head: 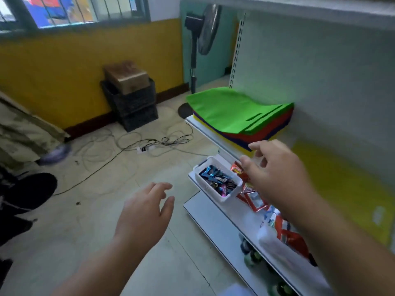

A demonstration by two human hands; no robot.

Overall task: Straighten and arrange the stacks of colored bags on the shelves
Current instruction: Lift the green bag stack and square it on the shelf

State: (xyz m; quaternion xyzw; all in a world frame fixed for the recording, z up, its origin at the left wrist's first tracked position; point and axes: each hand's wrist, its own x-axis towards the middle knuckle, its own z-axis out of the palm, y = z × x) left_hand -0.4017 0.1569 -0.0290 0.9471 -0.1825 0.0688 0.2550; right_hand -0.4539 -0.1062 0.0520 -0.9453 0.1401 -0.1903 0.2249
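A stack of colored bags (237, 112) lies on the upper white shelf (198, 127), a green bag on top with red, blue and yellow layers under it. A second, yellow bag stack (346, 184) lies to its right, blurred. My right hand (275, 171) reaches in front of the near corner of the green-topped stack, fingers loosely spread, and holds nothing. Lower down, my left hand (145, 212) hovers over the floor, left of the shelves, fingers relaxed and empty.
A white bin of wrapped candy (215, 180) and red snack packets (252, 197) sit on the shelf below. A standing fan (203, 39), stacked black crates with a cardboard box (130, 97), and tangled cables (149, 144) occupy the floor.
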